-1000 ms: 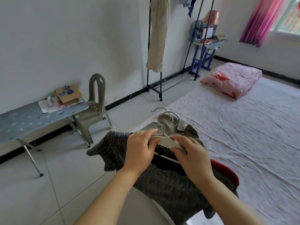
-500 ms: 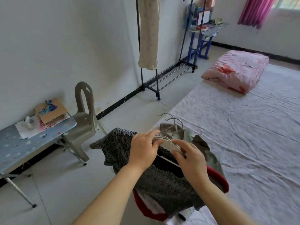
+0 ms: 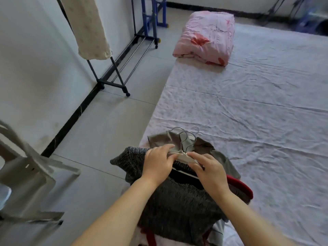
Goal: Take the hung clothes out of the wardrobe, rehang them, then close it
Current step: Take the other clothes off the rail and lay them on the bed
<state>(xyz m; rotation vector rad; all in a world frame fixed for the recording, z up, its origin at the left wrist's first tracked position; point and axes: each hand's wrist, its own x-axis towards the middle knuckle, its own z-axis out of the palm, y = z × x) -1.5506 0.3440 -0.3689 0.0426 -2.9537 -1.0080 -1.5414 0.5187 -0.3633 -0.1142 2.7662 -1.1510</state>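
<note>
A pile of clothes on hangers lies at the near corner of the bed: a dark grey knitted sweater (image 3: 179, 197) on top, an olive-grey garment (image 3: 163, 139) under it, and a red garment (image 3: 239, 185) at the right. Metal hanger hooks (image 3: 186, 137) stick up beyond the pile. My left hand (image 3: 158, 162) and my right hand (image 3: 209, 169) both grip the pale hanger (image 3: 181, 155) at the sweater's neck, one on each shoulder of it.
A black clothes rack (image 3: 113, 68) on wheels stands by the left wall with a cream garment (image 3: 88, 27) hanging on it. A folded pink quilt (image 3: 205, 36) lies on the bed (image 3: 257, 112). A grey plastic chair (image 3: 26, 174) stands close at the left.
The view has tilted down and swung right, so the ironing board has left the frame and the chair is nearer. Both hands stay on the hanger at the sweater's neck.
</note>
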